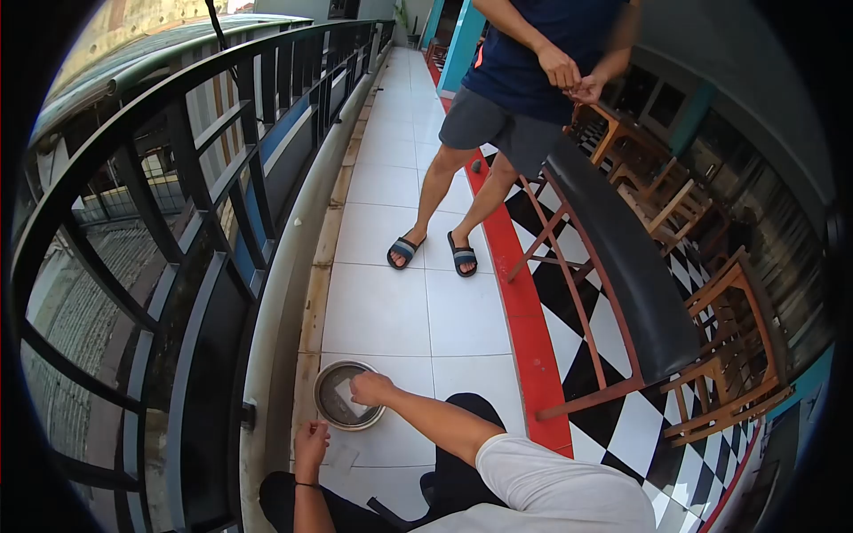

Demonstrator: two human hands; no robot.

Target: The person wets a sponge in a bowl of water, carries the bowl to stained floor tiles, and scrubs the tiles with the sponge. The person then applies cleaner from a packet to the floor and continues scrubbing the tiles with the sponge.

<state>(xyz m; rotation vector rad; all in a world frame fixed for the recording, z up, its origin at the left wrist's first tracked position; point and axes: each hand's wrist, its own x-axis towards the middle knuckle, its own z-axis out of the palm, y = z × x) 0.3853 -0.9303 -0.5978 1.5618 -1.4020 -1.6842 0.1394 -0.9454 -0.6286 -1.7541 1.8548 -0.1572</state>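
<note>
A round metal bowl (320, 417) stands on the white floor tiles in front of me. My right hand (371, 388) reaches over its right rim with fingers closed on a thin whitish piece (349, 397); its material is unclear. The bowl's inside looks dark grey, and I cannot make out its contents. Just left of and below the bowl is my left hand (311, 442), with a dark band at the wrist. Its fingers are curled together, and whatever they may hold is too small to tell. A faint pale scrap (342, 457) lies on the tile beside it.
A black metal railing (191, 222) runs along the left above a low ledge (283, 311). Ahead stands another person (515, 115) in shorts and sandals, hands together. To the right are a long black-topped bench (622, 275) and wooden chairs (737, 346) on checkered tiles.
</note>
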